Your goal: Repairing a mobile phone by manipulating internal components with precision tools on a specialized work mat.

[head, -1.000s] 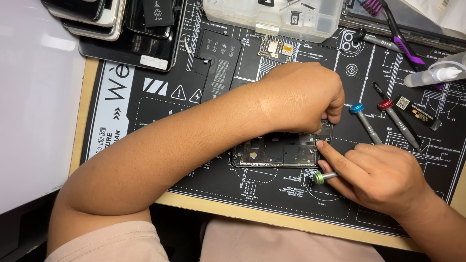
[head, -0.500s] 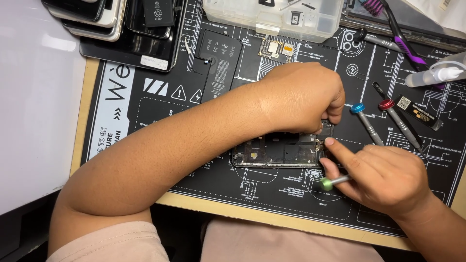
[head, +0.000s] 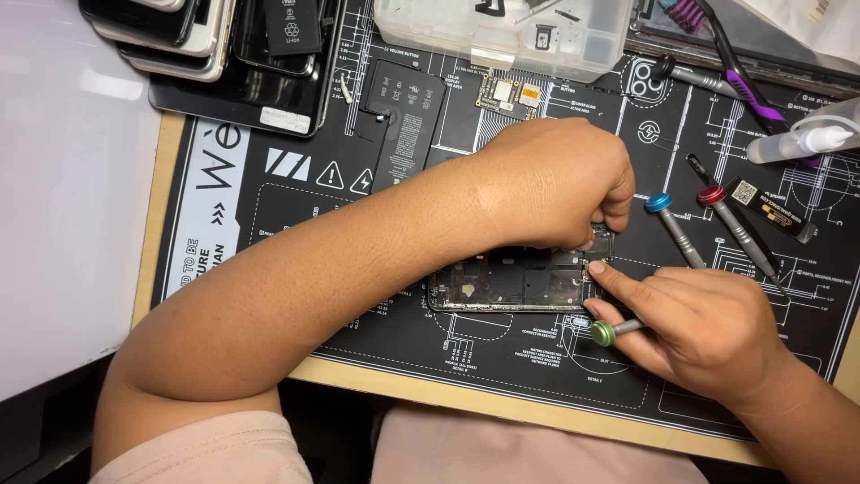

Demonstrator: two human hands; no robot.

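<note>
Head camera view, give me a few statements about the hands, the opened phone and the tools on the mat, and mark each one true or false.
1. The left hand rests on the top edge of the opened phone frame. True.
2. The right hand holds a red-capped screwdriver. False: it holds the green-capped screwdriver; the red-capped screwdriver lies loose on the mat.
3. The blue-capped screwdriver lies on the black repair mat right of the phone frame. True.
4. The clear plastic parts box sits at the near edge of the mat. False: it sits at the far edge.
5. The right index finger touches the frame's right end. True.
</note>
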